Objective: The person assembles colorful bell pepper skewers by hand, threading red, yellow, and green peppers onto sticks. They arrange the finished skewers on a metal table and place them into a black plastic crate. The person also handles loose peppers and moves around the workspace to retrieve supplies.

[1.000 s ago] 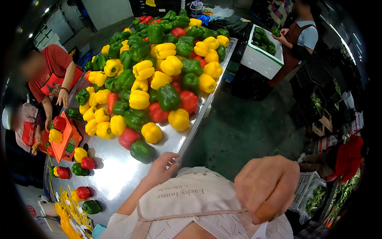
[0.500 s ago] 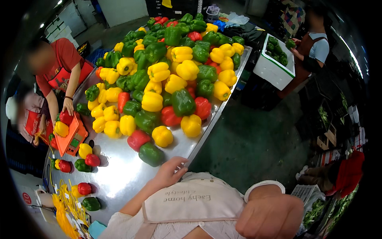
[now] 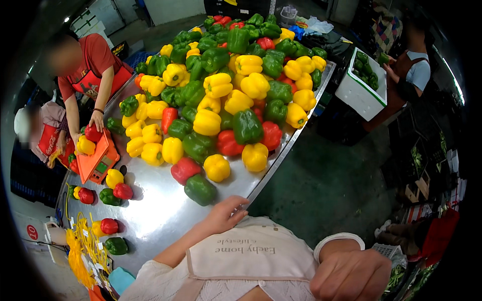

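standing left of the table [image 3: 165, 213], a capped worker [image 3: 44, 123] wears a red apron. yellow ties [image 3: 83, 251] lie at the table's near left corner. at its left edge, a red-shirted worker [image 3: 95, 60] has hands at a red pepper [image 3: 93, 134] and a yellow pepper [image 3: 85, 146] on an orange scale [image 3: 95, 168]. the pile [image 3: 226, 100] of green, yellow and red peppers covers the table's middle and far end. by the table's near right corner, the left hand [image 3: 226, 215] is half open, fingers loosely bent, nothing seen in it. right of that corner, the right hand [image 3: 351, 273] is curled, knuckles up; i cannot tell how closed it is or whether it holds anything. beyond the table's right edge stands a white box [image 3: 361, 98] of green peppers.
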Demonstrator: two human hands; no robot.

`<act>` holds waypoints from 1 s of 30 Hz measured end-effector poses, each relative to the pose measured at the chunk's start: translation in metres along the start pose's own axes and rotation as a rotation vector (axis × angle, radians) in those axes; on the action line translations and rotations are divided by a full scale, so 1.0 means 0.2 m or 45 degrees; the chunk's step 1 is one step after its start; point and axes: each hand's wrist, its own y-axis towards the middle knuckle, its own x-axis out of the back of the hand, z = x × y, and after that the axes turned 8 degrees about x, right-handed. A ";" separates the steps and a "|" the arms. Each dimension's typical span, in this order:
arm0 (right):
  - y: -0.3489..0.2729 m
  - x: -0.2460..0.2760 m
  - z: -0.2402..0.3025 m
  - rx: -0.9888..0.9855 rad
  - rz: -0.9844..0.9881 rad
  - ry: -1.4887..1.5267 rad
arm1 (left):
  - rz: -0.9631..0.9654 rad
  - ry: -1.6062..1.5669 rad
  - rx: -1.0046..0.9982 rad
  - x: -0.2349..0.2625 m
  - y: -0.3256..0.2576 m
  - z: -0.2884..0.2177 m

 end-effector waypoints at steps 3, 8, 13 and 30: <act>0.01 0.01 -0.02 -0.001 0.000 0.100 | 0.009 -0.019 0.004 0.00 0.01 -0.02; 0.01 0.00 -0.02 -0.034 -0.023 0.089 | 0.016 -0.016 0.017 0.00 -0.01 -0.01; 0.02 0.02 -0.03 -0.067 -0.032 0.118 | -0.008 -0.005 0.018 0.00 0.00 -0.01; -0.11 0.11 -0.08 -0.067 0.271 0.084 | -0.040 -0.009 0.043 0.00 -0.03 0.01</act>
